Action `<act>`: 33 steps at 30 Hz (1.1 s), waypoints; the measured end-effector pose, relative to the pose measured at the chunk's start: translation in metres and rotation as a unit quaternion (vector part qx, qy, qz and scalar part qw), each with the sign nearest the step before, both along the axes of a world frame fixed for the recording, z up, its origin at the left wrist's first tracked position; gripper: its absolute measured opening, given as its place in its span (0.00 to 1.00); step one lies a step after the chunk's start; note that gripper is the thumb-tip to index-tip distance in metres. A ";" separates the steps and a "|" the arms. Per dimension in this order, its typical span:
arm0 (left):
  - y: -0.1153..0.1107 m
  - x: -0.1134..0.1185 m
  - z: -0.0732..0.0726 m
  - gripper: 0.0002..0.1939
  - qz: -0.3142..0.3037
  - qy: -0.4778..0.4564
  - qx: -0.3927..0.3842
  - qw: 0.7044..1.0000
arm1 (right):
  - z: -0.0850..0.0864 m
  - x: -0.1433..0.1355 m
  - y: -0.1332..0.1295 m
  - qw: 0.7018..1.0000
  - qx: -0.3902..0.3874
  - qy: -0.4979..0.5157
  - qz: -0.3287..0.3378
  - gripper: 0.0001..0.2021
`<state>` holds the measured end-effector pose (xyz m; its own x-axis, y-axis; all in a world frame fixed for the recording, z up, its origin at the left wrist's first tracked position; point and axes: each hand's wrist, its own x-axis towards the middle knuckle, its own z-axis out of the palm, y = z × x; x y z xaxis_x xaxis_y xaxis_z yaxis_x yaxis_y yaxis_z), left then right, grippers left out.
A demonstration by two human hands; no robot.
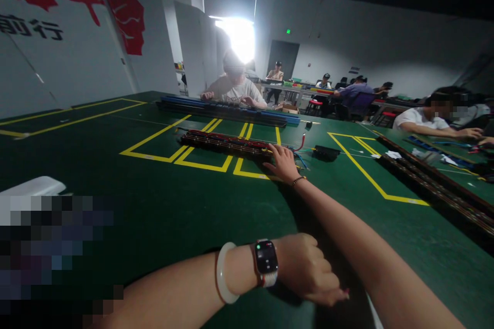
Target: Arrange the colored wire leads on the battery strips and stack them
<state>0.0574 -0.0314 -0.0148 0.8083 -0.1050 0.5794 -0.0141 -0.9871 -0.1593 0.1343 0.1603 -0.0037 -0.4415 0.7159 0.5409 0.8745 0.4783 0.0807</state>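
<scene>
My right hand (284, 163) reaches out to the near right end of a long, dark wired assembly (227, 142). Its fingers are stretched and the thumb stands apart; the fingertips lie at the assembly's end, where red and blue wires (303, 144) stick out. Just right of these wires is a small black part (326, 152). Close to me, my left hand (309, 270) is curled with its back up, above the green tabletop (162, 221). A smartwatch and a pale bangle are on that wrist. The left palm is hidden, and nothing shows in those fingers.
Yellow tape lines (204, 166) mark the table. Beyond the assembly lie long blue and black strips (227, 111), with a person (235, 82) seated behind them. More long wired assemblies (432, 185) lie at the right, near another person (428, 118). A white object (34, 187) is at left.
</scene>
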 end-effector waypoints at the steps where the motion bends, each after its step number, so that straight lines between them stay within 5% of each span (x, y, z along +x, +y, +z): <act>1: 0.000 0.000 0.001 0.21 -0.001 -0.003 0.001 1.000 | 0.001 0.012 -0.008 1.000 0.003 -0.001 -0.001 0.31; 4: -0.002 -0.002 0.004 0.20 0.009 -0.002 0.009 1.000 | 0.004 0.067 -0.032 0.999 -0.005 -0.022 -0.033 0.28; 9: -0.002 -0.004 0.008 0.19 0.019 -0.005 0.021 1.000 | 0.015 0.210 -0.079 0.983 -0.024 -0.058 -0.171 0.24; 15: -0.003 -0.006 0.013 0.18 0.014 -0.003 0.022 1.000 | 0.036 0.367 -0.157 0.910 -0.012 -0.041 -0.413 0.19; 18: -0.003 -0.006 0.014 0.17 0.020 0.016 0.017 1.000 | 0.037 0.420 -0.190 0.843 -0.045 -0.039 -0.535 0.19; 23: -0.003 -0.005 0.014 0.18 0.025 0.023 0.015 0.999 | 0.027 0.467 -0.216 0.796 -0.104 -0.002 -0.597 0.23; 33: -0.004 -0.005 0.015 0.17 0.039 0.026 0.011 0.999 | 0.014 0.471 -0.222 0.764 -0.115 0.023 -0.635 0.23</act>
